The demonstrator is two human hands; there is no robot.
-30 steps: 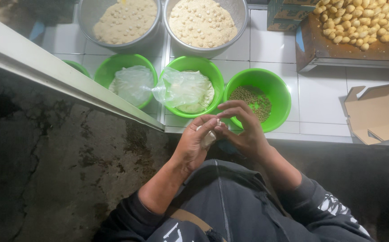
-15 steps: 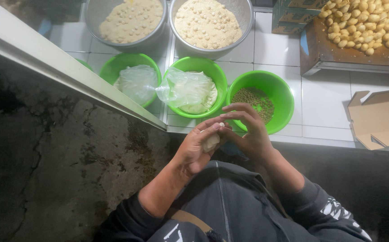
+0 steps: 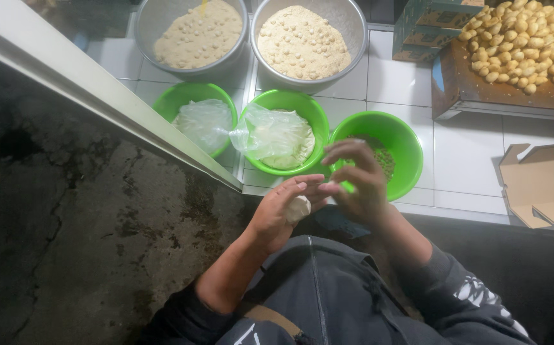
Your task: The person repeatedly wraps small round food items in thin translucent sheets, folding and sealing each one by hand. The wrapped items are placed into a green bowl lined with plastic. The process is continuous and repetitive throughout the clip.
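My left hand (image 3: 281,214) cups a small pale lump of dough (image 3: 299,207) in its palm. My right hand (image 3: 357,185) hovers just to its right, fingers curled and fingertips touching the left hand's fingertips. Both hands are held over my lap, in front of three green bowls. The right green bowl (image 3: 404,144) holds a brownish filling, and my right hand partly hides it. The middle green bowl (image 3: 309,115) holds white dough under a clear plastic sheet. The left green bowl (image 3: 174,102) is also lined with plastic.
Two metal basins (image 3: 353,38) of crumb-coated balls stand at the back on the white tiled floor. A wooden tray (image 3: 481,96) heaped with pale shaped pieces sits at the far right. A cardboard piece (image 3: 545,185) lies right. A metal frame edge (image 3: 98,96) runs diagonally on the left.
My hands have shifted slightly; the right hand's fingers have opened a little and lifted off the dough lump, which now shows in my left palm.
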